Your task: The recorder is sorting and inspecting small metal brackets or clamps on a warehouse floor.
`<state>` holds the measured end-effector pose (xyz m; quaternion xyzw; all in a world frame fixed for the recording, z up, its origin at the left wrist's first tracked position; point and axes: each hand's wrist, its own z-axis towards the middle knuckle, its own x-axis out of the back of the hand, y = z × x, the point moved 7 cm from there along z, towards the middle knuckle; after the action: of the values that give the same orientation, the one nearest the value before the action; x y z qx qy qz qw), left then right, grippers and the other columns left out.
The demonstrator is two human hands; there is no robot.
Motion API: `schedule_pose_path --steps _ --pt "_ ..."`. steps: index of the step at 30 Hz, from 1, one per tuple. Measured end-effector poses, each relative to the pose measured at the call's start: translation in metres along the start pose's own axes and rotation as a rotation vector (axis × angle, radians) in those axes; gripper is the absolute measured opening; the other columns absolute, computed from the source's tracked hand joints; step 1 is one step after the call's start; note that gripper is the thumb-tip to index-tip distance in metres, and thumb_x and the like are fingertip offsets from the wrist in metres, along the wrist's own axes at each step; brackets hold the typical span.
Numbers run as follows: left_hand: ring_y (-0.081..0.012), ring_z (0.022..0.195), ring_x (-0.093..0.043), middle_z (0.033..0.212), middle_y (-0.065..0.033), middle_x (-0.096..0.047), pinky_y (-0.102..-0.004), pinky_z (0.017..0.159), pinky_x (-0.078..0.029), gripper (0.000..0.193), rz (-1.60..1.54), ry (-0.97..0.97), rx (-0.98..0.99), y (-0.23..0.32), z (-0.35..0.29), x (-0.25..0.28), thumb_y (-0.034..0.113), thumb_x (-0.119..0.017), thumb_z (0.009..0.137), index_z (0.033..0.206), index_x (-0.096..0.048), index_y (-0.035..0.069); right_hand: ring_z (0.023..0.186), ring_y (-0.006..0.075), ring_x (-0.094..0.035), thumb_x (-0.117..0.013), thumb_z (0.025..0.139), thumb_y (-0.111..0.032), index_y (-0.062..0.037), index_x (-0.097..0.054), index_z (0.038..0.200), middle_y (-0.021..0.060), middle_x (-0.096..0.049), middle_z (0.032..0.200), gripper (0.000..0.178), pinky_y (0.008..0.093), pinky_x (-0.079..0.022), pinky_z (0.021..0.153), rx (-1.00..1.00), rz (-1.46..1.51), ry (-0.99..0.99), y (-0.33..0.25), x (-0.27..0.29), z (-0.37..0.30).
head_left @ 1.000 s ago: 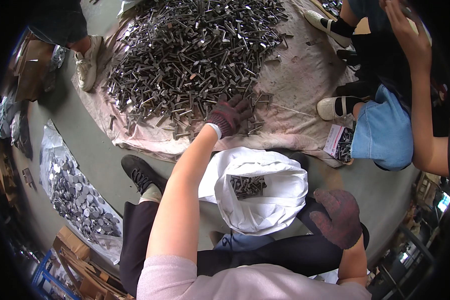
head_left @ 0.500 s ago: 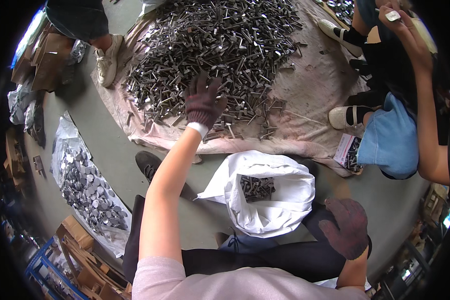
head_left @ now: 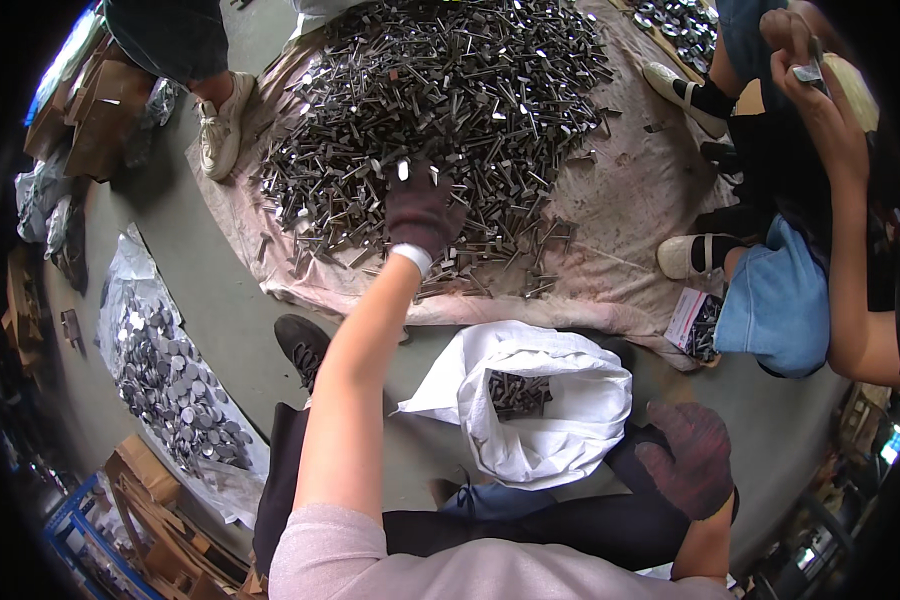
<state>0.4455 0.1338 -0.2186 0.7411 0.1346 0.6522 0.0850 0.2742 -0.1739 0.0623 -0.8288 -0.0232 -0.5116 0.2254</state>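
Now the left hand (head_left: 425, 208) dips deeper among metal pieces (head_left: 450, 105); seemingly half-buried.

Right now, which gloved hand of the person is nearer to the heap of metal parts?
Left. The left hand is at the near part of the heap, among the pieces; the right hand is away from it, near the person's body, right of the white sack.

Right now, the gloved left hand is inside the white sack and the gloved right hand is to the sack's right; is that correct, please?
Not quite: the head view shows the gloved left hand at the heap of metal parts, not inside the white sack; the gloved right hand is indeed to the sack's right.
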Motion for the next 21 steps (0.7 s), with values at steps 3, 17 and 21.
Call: schedule_pose_path --steps 3,17,21 --pt "-0.0505 0.125 -0.044 0.151 -0.0139 -0.036 -0.0595 0.099 -0.046 0.063 -0.044 0.106 -0.107 0.015 -0.020 0.016 0.048 -0.076 0.073 0.128 -0.059 0.023 0.088 0.0377 -0.061 -0.077 0.072 -0.020 -0.0037 -0.062 0.118 0.0166 -0.066 0.097 0.051 0.0475 -0.049 0.078 0.041 0.006 0.026 -0.006 0.006 -0.002" --pt "-0.0521 0.140 -0.032 0.156 -0.0182 -0.031 -0.0683 0.107 -0.032 0.083 0.258 -0.326 0.038 0.008 -0.011 -0.014 0.054 -0.081 0.068 0.141 -0.046 0.036 0.084 0.0365 -0.063 -0.078 0.072 -0.021 -0.0057 -0.062 0.119 0.0157 -0.067 0.096 0.052 0.0471 -0.050 0.077 0.095 0.001 0.031 -0.012 0.000 -0.010" --pt "-0.0504 0.128 -0.049 0.149 -0.0180 -0.039 -0.0611 0.100 -0.046 0.067 0.119 -0.336 0.083 0.005 -0.027 -0.012 0.047 -0.082 0.069 0.129 -0.056 0.030 0.084 0.0364 -0.063 -0.078 0.072 -0.021 -0.0058 -0.062 0.119 0.0158 -0.066 0.095 0.051 0.0469 -0.050 0.077 0.087 -0.009 0.049 -0.007 0.000 -0.014"
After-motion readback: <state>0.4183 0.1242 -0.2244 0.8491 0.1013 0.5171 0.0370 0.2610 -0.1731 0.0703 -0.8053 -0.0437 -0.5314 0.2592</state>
